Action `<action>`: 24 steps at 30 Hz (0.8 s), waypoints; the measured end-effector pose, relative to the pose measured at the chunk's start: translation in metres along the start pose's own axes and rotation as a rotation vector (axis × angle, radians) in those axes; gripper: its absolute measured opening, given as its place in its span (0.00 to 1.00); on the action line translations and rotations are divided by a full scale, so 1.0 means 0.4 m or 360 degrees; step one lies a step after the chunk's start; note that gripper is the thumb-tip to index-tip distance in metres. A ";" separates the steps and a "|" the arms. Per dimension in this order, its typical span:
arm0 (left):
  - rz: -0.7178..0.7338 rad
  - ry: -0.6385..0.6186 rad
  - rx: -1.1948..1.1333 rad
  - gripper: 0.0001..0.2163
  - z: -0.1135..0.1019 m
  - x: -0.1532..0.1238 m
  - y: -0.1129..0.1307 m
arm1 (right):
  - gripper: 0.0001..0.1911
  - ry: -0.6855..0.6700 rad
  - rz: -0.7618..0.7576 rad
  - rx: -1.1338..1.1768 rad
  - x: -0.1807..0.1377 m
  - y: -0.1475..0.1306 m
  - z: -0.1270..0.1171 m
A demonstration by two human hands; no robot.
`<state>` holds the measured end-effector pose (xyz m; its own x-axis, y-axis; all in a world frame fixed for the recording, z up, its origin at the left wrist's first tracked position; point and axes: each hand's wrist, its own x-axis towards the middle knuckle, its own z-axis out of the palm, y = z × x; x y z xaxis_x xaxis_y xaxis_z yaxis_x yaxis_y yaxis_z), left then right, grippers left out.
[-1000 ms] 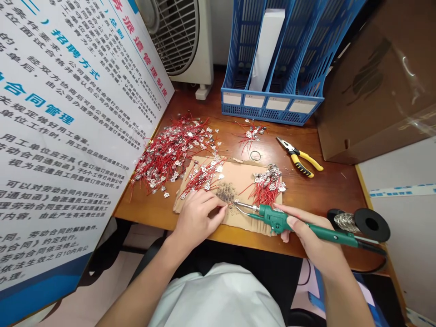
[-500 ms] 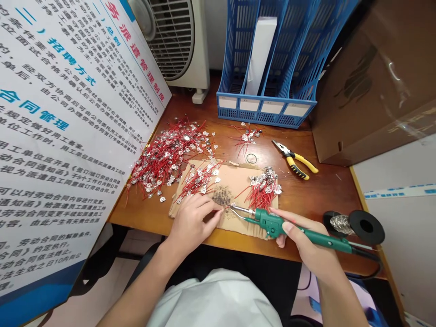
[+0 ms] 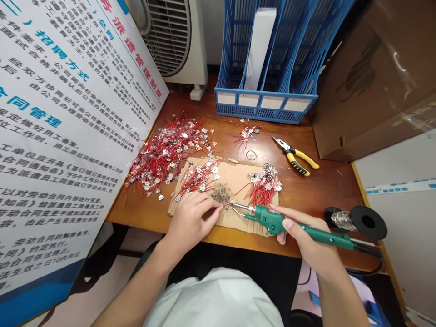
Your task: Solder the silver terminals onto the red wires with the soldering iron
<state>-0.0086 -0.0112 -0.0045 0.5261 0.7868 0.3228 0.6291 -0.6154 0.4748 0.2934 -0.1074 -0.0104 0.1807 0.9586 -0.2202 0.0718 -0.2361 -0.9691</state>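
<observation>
My right hand (image 3: 308, 243) grips a green soldering iron (image 3: 289, 225) whose metal tip rests on a scorched spot of a cardboard sheet (image 3: 235, 179). My left hand (image 3: 192, 218) lies on the cardboard's near left part, fingertips pinched at the iron's tip; whatever small piece they hold is too small to make out. On the cardboard, a small pile of red wires with metal tabs (image 3: 199, 175) lies beyond my left hand. Another such bundle (image 3: 264, 184) lies beyond the iron.
A large heap of red wires with tabs (image 3: 163, 152) covers the wooden desk (image 3: 327, 184) at left. Yellow-handled pliers (image 3: 296, 156), a solder spool (image 3: 356, 220), a blue file rack (image 3: 269, 59), a brown box (image 3: 378, 77), a printed board (image 3: 61, 131) and a fan (image 3: 170, 36) surround the work area.
The view shifted slightly. Both hands stay in place with the iron tip on the same scorched spot.
</observation>
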 end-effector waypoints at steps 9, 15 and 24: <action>0.0040 0.0072 0.0070 0.08 0.002 0.001 0.002 | 0.18 0.0043 0.0022 0.0056 -0.007 -0.012 0.008; 0.0038 0.0096 0.0099 0.08 0.003 -0.003 0.002 | 0.17 0.0051 0.0015 0.0067 -0.007 -0.009 0.008; 0.0077 0.0107 0.0105 0.08 0.006 -0.005 -0.002 | 0.19 0.0016 -0.0018 0.0018 -0.006 0.004 -0.001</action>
<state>-0.0090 -0.0125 -0.0073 0.5185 0.7560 0.3995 0.6415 -0.6528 0.4029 0.2933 -0.1100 -0.0114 0.1900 0.9595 -0.2081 0.0630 -0.2235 -0.9727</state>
